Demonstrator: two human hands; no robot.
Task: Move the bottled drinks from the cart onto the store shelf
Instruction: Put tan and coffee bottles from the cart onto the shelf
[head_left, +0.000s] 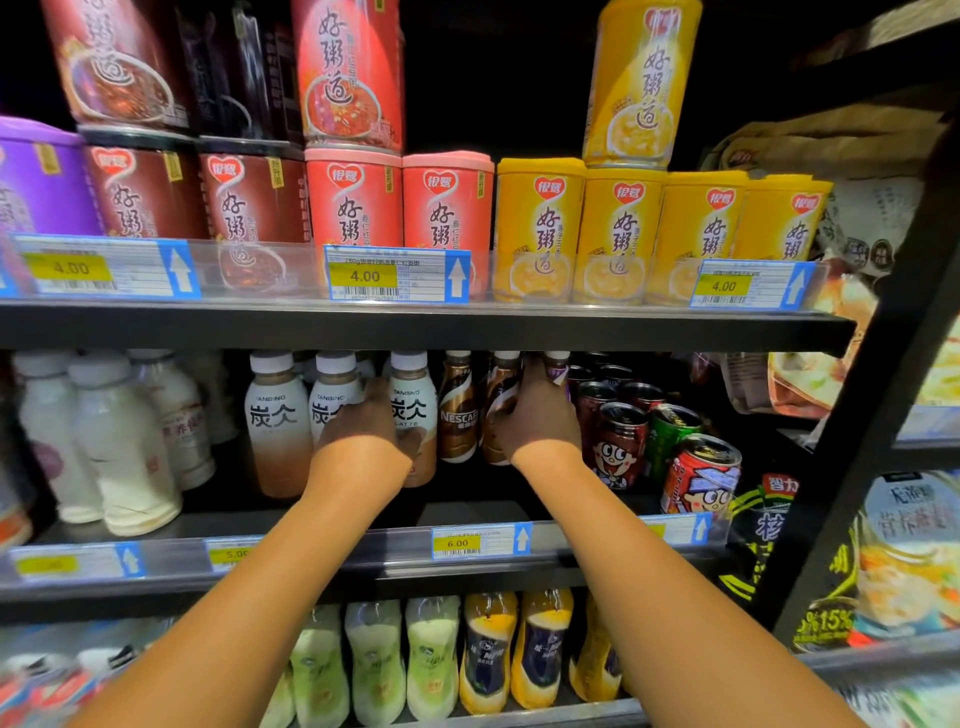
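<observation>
Brown bottle (501, 410) in right hand (537, 415) fingers; left hand (363, 415) grip hidden.

the middle shelf (363, 558) carries white bottles (122, 441) at left, tanbing latte bottles (275, 421) and brown nescafe bottles (458, 410) in the centre, cartoon cans (621, 441) at right. the upper shelf (415, 327) carries porridge tubs (447, 218), some stacked.
</observation>
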